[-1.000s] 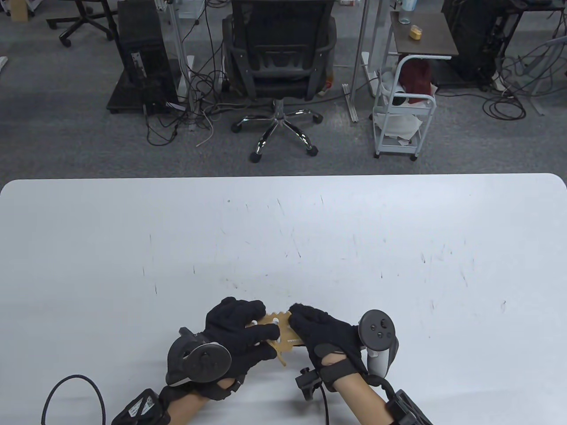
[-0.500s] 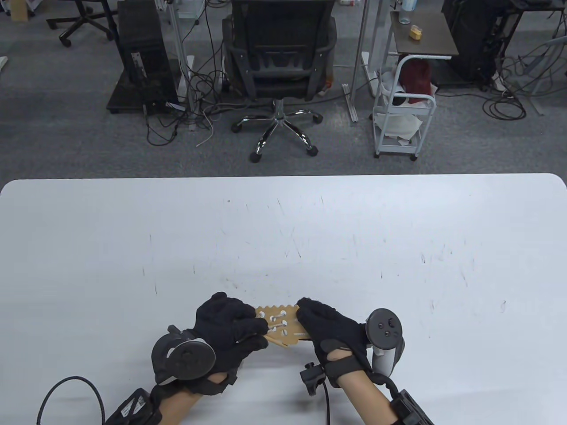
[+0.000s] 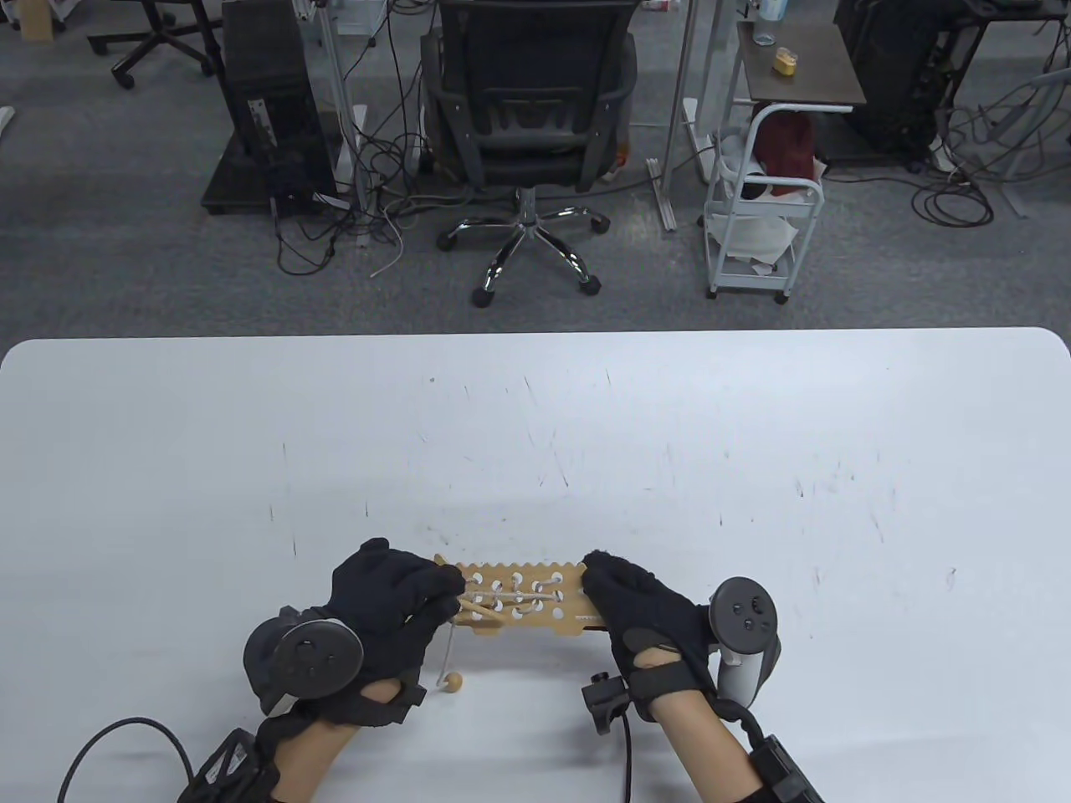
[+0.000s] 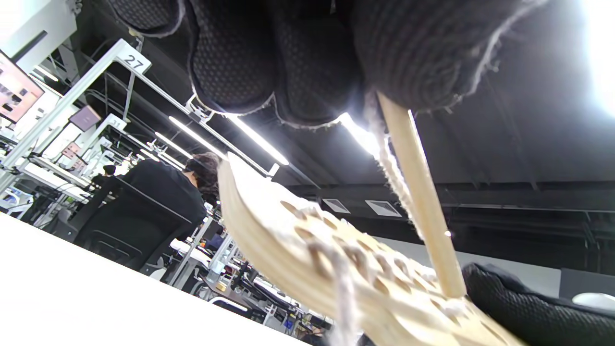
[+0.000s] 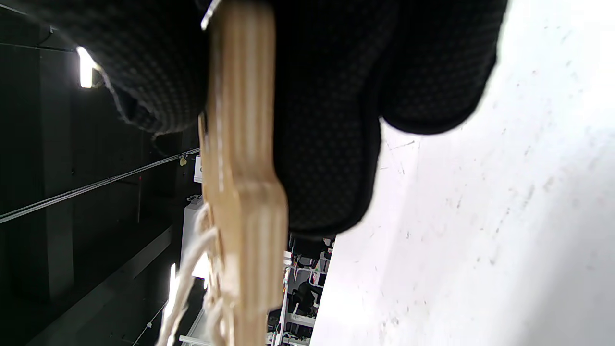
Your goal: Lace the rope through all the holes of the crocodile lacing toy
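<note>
Low over the near part of the table, the flat wooden crocodile lacing toy is held between both gloved hands. A white rope crosses several of its holes. My left hand is at the toy's left end and pinches the rope's wooden needle, whose tip reaches the toy. A rope tail with a wooden bead hangs below that hand. My right hand grips the toy's right end; seen edge-on, the toy sits between thumb and fingers.
The white table stretches far and to both sides of the hands. A black cable loops by my left wrist. Beyond the far edge are an office chair and a white cart.
My hands have drawn apart, the left one sliding left. More of the toy shows between them and it now lies level. The beaded rope tail has come into sight below my left hand.
</note>
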`<state>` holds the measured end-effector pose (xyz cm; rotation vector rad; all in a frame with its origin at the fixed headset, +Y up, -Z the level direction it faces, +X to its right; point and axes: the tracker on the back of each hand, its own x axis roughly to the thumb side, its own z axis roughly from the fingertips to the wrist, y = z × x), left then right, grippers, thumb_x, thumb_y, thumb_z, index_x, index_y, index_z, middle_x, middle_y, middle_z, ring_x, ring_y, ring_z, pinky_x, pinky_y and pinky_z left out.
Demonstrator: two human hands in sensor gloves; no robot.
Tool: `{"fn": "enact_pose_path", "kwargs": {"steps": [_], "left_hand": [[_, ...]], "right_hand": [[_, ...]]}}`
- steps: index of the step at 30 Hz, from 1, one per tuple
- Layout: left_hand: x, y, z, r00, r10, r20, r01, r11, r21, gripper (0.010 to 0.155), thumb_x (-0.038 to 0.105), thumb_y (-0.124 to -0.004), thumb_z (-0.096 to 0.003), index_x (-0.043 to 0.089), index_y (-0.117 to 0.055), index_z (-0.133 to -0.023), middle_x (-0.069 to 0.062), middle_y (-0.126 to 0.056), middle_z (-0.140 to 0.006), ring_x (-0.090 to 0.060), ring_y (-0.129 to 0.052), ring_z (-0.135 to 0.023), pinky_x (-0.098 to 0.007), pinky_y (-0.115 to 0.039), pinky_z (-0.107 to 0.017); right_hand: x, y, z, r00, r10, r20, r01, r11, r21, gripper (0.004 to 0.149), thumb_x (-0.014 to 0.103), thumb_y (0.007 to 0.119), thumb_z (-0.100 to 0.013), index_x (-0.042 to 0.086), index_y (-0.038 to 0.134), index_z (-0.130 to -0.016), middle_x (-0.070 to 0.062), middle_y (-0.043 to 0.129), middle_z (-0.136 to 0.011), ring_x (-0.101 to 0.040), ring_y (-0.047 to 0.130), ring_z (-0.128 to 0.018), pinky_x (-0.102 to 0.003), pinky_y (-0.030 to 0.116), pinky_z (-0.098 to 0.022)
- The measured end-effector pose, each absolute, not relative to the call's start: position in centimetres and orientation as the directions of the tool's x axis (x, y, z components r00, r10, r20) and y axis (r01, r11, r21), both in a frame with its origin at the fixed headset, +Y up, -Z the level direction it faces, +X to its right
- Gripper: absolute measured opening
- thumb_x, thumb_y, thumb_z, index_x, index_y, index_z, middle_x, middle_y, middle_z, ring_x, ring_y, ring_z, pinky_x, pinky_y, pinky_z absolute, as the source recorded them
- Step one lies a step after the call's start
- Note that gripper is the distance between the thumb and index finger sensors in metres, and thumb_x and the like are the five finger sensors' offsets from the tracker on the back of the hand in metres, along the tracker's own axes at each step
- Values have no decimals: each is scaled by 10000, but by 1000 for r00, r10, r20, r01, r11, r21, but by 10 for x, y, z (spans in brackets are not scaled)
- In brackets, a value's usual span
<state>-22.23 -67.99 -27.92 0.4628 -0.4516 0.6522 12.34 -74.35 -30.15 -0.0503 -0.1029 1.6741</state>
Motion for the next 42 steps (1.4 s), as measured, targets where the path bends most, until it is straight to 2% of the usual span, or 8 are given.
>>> {"fn": "enact_pose_path", "kwargs": {"steps": [21,28,33,42], "left_hand": [[-274,-687,-303,683,625,379,-730,605,318,437,431,-821,-386,336,-923,-800,42,-973,-730,-249,-892,-752,-557,-585,-741],[-280,-689,-306,680,645,349,-733,597,326,435,426,-814,-385,333,-923,-796,43,-977,-723,-249,-897,-745,-558,-590,-737],[-278,-688,-302,654,661,370,-757,567,325,434,425,-833,-383,331,-926,-796,40,-985,-720,-249,-909,-736,-558,-604,-731],[-255,-683,-294,593,657,466,-797,559,227,430,391,-879,-382,324,-937,-803,35,-1000,-728,-253,-923,-740,-561,-617,-729]], "right_hand": [[148,-751,-311,-112,994,-17,-977,-113,-183,465,396,895,-426,101,884,-785,-60,1089,-553,-197,1137,-360,-411,878,-373],[153,-753,-313,-110,994,-22,-974,-112,-199,466,397,895,-426,101,884,-785,-60,1089,-553,-196,1136,-359,-412,877,-374],[153,-753,-312,-120,993,-15,-972,-121,-204,467,398,896,-422,101,887,-782,-59,1092,-547,-194,1137,-353,-409,879,-370],[138,-756,-315,-225,974,5,-966,-222,-133,452,427,876,-439,125,899,-775,-21,1103,-546,-166,1142,-349,-384,888,-355]]}}
